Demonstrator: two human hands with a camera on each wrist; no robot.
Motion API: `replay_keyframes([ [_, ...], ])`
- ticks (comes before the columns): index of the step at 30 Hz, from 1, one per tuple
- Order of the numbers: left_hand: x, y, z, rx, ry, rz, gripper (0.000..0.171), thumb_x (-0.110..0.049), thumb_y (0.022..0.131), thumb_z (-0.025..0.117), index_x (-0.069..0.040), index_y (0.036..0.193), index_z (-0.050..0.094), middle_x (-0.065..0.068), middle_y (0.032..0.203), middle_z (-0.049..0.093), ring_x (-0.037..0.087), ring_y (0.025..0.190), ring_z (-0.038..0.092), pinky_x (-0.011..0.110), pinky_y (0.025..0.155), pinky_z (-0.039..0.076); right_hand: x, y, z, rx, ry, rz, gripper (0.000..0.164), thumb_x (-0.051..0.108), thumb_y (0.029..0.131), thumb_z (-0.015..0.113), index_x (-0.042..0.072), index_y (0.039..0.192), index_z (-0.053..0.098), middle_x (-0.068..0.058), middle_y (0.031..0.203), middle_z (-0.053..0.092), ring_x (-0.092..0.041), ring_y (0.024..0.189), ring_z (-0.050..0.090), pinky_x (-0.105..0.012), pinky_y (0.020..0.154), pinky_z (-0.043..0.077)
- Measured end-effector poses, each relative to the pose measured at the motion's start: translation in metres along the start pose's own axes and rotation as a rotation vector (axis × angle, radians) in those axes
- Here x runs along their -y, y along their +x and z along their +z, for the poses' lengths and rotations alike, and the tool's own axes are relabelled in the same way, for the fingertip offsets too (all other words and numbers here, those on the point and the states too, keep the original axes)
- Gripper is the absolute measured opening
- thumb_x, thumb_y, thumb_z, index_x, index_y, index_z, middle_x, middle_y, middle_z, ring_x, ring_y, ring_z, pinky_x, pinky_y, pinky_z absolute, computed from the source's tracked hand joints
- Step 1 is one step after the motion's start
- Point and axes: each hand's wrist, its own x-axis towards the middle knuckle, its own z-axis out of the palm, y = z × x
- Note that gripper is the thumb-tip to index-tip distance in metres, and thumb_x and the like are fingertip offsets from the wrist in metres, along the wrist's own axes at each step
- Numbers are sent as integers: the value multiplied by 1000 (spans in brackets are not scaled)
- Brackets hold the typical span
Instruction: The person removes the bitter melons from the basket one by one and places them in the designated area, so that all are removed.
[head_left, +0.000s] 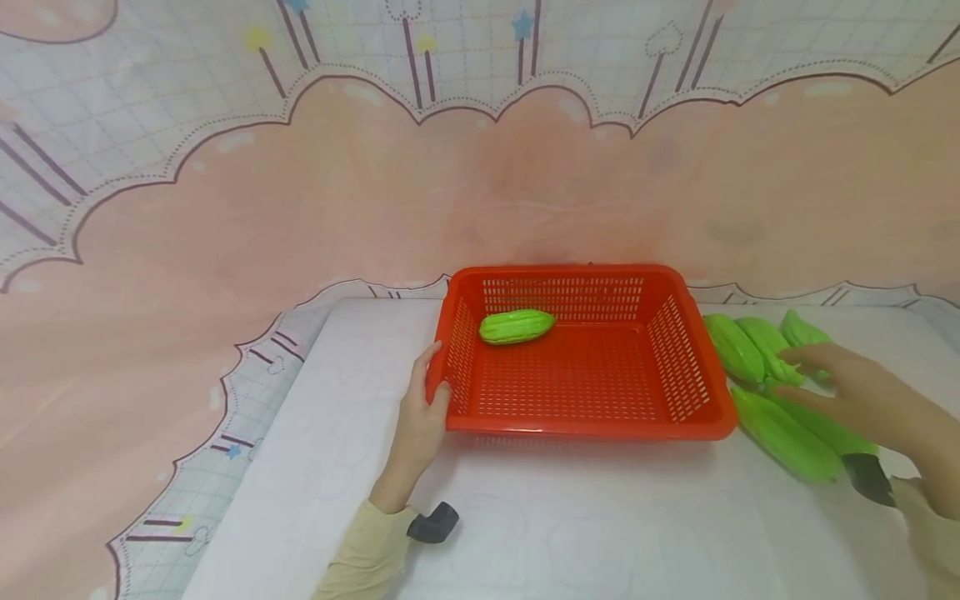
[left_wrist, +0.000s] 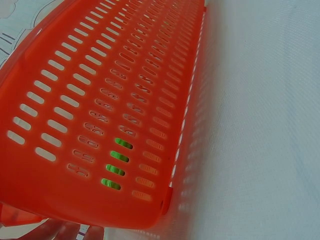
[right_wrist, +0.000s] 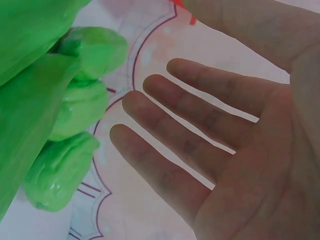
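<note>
A red plastic basket (head_left: 585, 428) with slotted walls stands on the table, and one ridged green gourd (head_left: 517, 326) lies inside near its back left corner. My left hand (head_left: 420, 421) grips the basket's left rim, thumb toward the front corner. In the left wrist view, its fingers (left_wrist: 65, 232) show at the rim's lower edge. Over at the right, my right hand (head_left: 862, 398) hovers above a group of green gourds (head_left: 787, 437), its fingers spread and holding nothing. The right wrist view has the open palm (right_wrist: 260, 150) beside the gourds (right_wrist: 80, 110).
The gourds lie close against the basket's right side, some behind and some in front. A white cloth (head_left: 570, 517) covers the table. Behind it hangs a patterned pink curtain (head_left: 525, 192), which also runs down the left side.
</note>
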Motion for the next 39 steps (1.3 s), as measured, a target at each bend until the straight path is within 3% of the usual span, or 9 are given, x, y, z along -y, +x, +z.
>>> replay_keyframes([
  [15, 2, 0, -2, 1, 1, 5, 58, -6, 100, 44, -21, 155, 30, 11, 153, 41, 30, 113, 55, 49, 99, 51, 29, 13, -4, 23, -13, -13, 62, 37, 95, 66, -6, 137, 49, -32, 127, 56, -49, 114, 53, -69, 87, 43],
  [39, 1, -1, -1, 4, -9, 15, 58, -4, 100, 44, -19, 154, 30, 13, 152, 41, 32, 113, 55, 49, 97, 52, 61, 27, -2, -61, -33, -191, 52, 25, 91, 71, -5, 131, 55, -24, 126, 61, -40, 111, 59, -60, 89, 50],
])
